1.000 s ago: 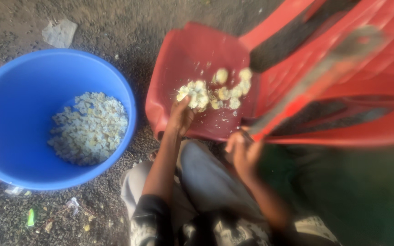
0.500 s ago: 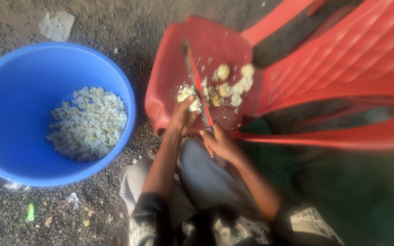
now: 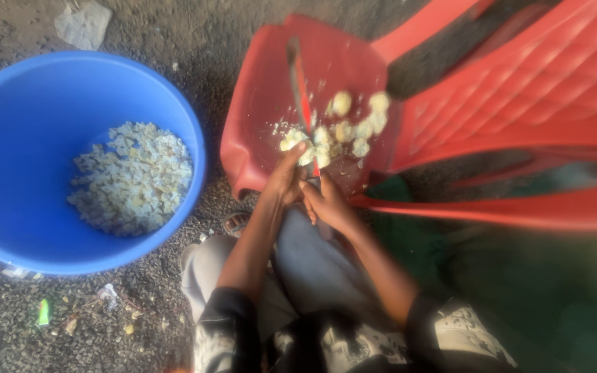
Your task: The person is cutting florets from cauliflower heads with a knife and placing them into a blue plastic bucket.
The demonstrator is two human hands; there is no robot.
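A: Where's the long red-handled knife [image 3: 300,103] relative to the hands?

B: The right hand [image 3: 326,204] has it by the near end. The blade runs up and away from that hand across the seat of the overturned red plastic chair [image 3: 271,90]. The left hand [image 3: 286,176] sits just left of the blade, touching it or nearly so; too blurred to tell.

A: Hand states?

B: The right hand's fingers are curled shut round the knife handle. The left hand is half-closed, its fingertips pinched on a pale yellowish chunk [image 3: 295,141] at the near edge of the pile. Both hands are close together, almost touching at the knuckles.

A: Knife orientation?

B: Its long axis is near vertical in the head view, leaning slightly left at the top. The tip points away from the person, toward the far rim of the chair seat, and the handle points back at the lap. The blade lies low over the seat, along the left side of the pale cut pieces [image 3: 354,124].

A: What does the pile look like?

B: Loose lumps on the red seat, mostly right of the blade, with a few crumbs to its left.

A: Anything else nearby?

B: A big round blue plastic tub [image 3: 29,207] stands on the gravel ground [image 3: 139,290] to the left of the chair, well apart from the hands. It holds a heap of small chopped pale bits [image 3: 133,176]. The person's grey-trousered knees [image 3: 305,269] are below the hands.
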